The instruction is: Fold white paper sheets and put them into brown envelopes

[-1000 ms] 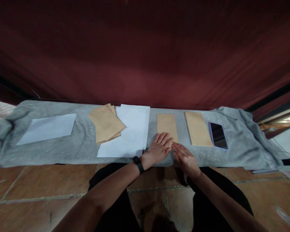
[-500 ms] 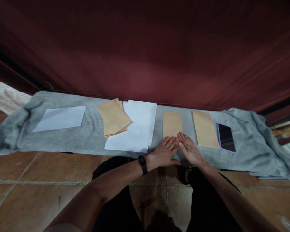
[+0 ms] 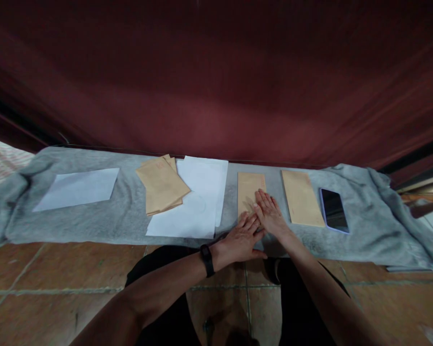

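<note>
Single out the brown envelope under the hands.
The envelope just right of the white sheets: left hand and right hand lie on it, neither on the others.

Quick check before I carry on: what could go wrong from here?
The envelope under the left hand and right hand might crease or slide if pressed unevenly. The stacked envelopes overlap the white sheets, so moving either could drag the other. The phone beside the rightmost envelope could get nudged.

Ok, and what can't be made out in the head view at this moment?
All head view:
- Lower end of the envelope: hidden by the left hand and right hand.
- Its red print: too small and blurred to read.
- White sheets: partly covered by the envelope pile.
- Striped material: cut off by the left edge.
</note>
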Demonstrator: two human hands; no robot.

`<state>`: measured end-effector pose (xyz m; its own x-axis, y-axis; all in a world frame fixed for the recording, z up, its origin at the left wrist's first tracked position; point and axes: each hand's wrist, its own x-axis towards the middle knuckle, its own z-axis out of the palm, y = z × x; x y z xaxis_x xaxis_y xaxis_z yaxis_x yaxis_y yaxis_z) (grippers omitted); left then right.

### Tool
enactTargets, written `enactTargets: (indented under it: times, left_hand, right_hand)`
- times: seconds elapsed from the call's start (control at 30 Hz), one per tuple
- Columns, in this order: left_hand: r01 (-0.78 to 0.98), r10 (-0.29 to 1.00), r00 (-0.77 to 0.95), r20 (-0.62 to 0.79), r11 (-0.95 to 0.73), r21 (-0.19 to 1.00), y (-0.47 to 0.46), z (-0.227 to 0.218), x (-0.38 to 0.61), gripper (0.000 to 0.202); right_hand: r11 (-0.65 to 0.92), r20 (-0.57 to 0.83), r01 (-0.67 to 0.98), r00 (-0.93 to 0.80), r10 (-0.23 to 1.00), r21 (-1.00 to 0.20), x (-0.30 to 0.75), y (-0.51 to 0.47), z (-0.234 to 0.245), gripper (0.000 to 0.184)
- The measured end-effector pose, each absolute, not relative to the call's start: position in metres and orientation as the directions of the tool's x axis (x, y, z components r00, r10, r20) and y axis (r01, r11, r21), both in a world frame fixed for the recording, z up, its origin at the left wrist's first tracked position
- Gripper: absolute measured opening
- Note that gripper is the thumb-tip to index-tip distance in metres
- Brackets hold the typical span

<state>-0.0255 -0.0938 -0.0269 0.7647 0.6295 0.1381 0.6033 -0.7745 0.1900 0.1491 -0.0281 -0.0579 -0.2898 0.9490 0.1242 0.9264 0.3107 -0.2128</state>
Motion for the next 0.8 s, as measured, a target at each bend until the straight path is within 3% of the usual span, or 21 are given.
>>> enactTargets:
  times: [0.27, 0.47, 0.63, 0.8]
  left_hand:
    - [0.6, 0.614, 0.775, 0.152, -0.79, 0.127, -0.096, -0.026, -0.025, 0.085]
    - [0.562, 0.562, 0.812, 0.158, -0.826, 0.05, -0.096, -0.026, -0.023, 0.084]
    - [0.559, 0.561, 0.811, 0.162, -0.827, 0.067, -0.096, -0.027, -0.023, 0.088]
    - [0.544, 0.564, 0.814, 0.14, -0.824, 0.157, -0.097, -0.028, -0.023, 0.095]
  right_hand:
    - [0.228, 0.086, 0.951, -0.214, 0.973, -0.207, 0.14, -0.009, -0.054, 0.063]
    - [0.234, 0.131, 0.957, -0.213, 0.968, -0.171, 0.139, -0.006, -0.053, 0.063]
    - [0.313, 0.134, 0.935, -0.293, 0.947, -0.166, 0.147, -0.019, -0.056, 0.066]
    - [0.344, 0.134, 0.925, -0.325, 0.936, -0.161, 0.154, -0.03, -0.06, 0.066]
